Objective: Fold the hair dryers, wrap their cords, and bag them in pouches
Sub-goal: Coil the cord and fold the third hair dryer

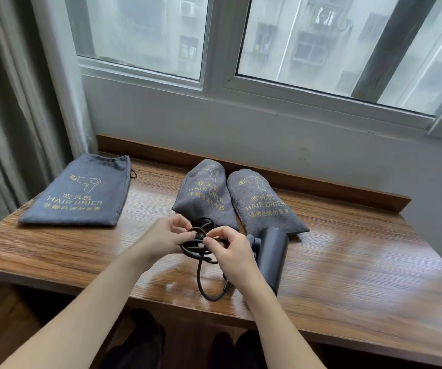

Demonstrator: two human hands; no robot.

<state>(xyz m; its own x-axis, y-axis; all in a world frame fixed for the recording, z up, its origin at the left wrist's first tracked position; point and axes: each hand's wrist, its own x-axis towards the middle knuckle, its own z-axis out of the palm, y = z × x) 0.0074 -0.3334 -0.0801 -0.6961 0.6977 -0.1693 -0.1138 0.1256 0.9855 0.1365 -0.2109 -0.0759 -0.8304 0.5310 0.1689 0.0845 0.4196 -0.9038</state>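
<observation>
Daylight from a wide window (321, 49) with a white frame falls on a wooden desk (347, 262) set against a pale wall, with a grey curtain (15, 102) hanging at the left. Through the glass, apartment blocks show hazily.

Near the middle of the desk, both hands work on a coiled black cord (201, 243). The left hand (166, 235) has its fingers curled, pinching the bundle of loops from the left side. The right hand (230, 249) meets it from the right, thumb and forefinger pinching the cord where the loops gather, the other fingers bent. One longer loop of cord trails toward the near edge of the desk and curves back up under the right wrist.

Just to the right of the right hand lies a dark grey hair dryer (271, 254), its barrel running toward the person; the right forearm hides part of it, so how its handle sits cannot be told.

Behind the hands, two filled grey pouches lie side by side and touching, printed with a dryer symbol and "HAIR DRIER" in yellow: the left filled pouch (204, 193) and the right filled pouch (265, 203), whose near corner meets the dryer. Well apart at the left end of the desk, a flat pouch (81, 193) with the same print lies with its drawstring mouth toward the wall.

Below the desk edge, dark shoes (140, 342) show on the floor.
</observation>
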